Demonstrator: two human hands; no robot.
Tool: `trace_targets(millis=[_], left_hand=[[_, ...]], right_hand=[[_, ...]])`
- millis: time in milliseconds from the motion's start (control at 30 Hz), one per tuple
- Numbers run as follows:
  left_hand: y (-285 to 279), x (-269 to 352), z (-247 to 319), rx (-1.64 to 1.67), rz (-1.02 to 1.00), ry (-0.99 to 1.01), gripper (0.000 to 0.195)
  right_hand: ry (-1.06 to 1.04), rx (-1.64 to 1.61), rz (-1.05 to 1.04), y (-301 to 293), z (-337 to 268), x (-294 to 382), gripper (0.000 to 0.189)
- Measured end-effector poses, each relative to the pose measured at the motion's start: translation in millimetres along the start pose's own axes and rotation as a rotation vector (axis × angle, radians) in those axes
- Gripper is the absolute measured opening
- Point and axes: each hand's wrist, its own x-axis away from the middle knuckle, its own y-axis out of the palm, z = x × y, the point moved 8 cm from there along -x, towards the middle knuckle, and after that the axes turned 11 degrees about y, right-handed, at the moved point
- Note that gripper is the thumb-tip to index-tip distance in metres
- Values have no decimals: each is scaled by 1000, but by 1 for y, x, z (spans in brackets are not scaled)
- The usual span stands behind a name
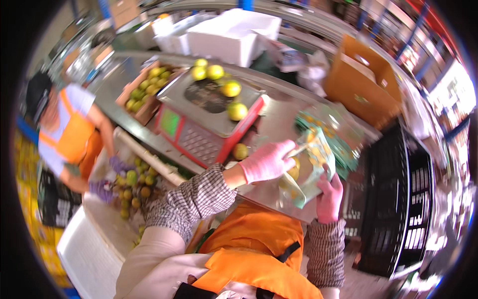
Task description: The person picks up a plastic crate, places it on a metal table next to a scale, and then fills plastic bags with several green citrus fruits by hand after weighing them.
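My left hand, in a pink knit glove, has its fingertips at the near side of a printed, partly clear plastic bag and appears to pinch its rim. On the bag's other side my right hand, gloved the same, grips the edge between thumb and fingers. A yellowish round fruit shows just beneath my left fingers, at the bag's mouth; whether it is inside is blurred. More green printed bags lie flat behind. Another fruit sits beside my left wrist, next to the scale.
A red weighing scale carries several yellow-green fruits on its steel plate. Behind it stands a cardboard box of fruit. A black plastic crate and an open carton stand right. At left, a co-worker's purple-gloved hands touch fruit.
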Motion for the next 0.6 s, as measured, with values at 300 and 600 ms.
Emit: trace_targets(millis=[300,600], left_hand=[[-270,30,-162,-710,575,-380,55],[-305,-19,-310,-591,194,-689,81]], right_hand=[[80,34,-66,46,11,-12,55],[75,159,11,44,10,-17,56]])
